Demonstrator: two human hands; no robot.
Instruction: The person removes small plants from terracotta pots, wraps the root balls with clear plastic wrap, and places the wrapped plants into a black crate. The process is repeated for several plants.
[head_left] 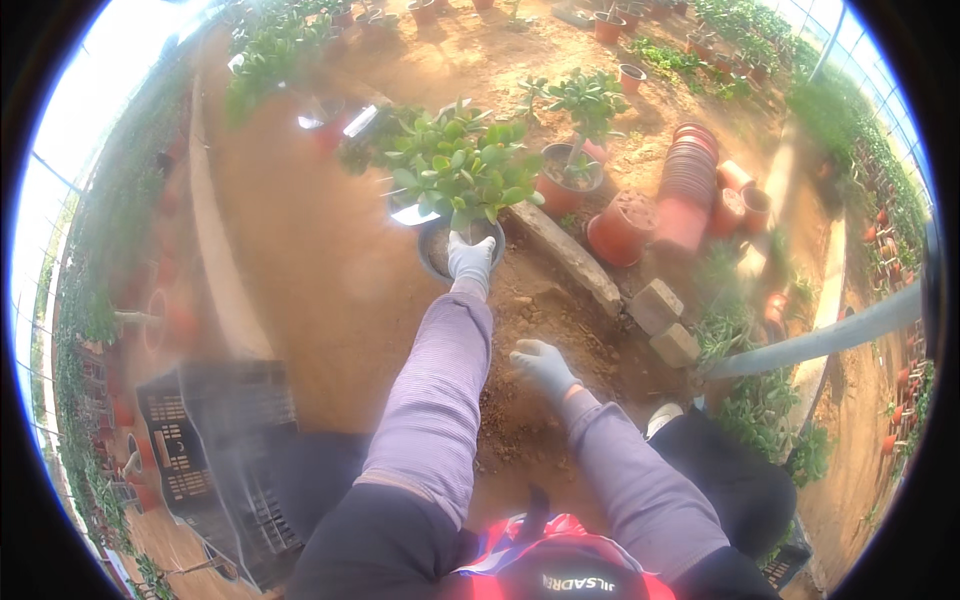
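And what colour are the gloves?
Light grey, both left glove and right glove; best seen in head view.

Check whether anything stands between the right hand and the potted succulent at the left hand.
Nothing visible blocks the right hand: only loose soil lies between it and the potted succulent. The left hand covers part of the pot on its near side; the long slab lies off to the right.

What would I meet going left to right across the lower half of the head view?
Black crate → left hand → right hand → pair of pale blocks → grey pole.
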